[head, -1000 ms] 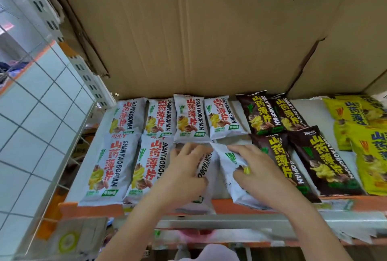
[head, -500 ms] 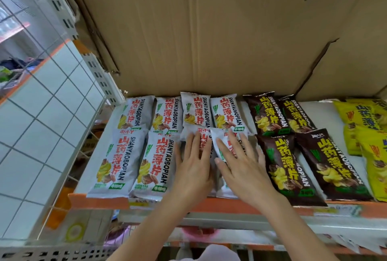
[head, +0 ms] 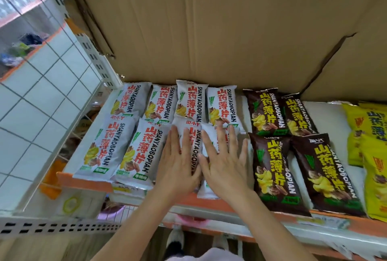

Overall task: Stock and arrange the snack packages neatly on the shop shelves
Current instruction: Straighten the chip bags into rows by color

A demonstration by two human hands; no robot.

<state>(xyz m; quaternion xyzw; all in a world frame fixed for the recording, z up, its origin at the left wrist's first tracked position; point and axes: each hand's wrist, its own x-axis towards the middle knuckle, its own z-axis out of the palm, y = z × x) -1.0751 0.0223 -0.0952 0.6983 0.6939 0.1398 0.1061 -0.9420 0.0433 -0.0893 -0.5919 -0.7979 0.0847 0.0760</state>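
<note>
Left hand [head: 178,164] flat, fingers straight, pressing the third front-row white packet [head: 193,145]; right hand [head: 225,162] likewise splayed on the fourth [head: 209,190], gripping nothing. Best to slide both square with neighbouring white packets [head: 104,147], clear of brown packets [head: 270,166], ends behind the shelf's orange lip [head: 83,182].

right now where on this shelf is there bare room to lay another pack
Bare white shelf shows between the brown packs and the yellow packs, widest at the back. A thin strip runs between the white packs and the brown ones. The white block is crowded, both hands flat on its front packs.
</note>
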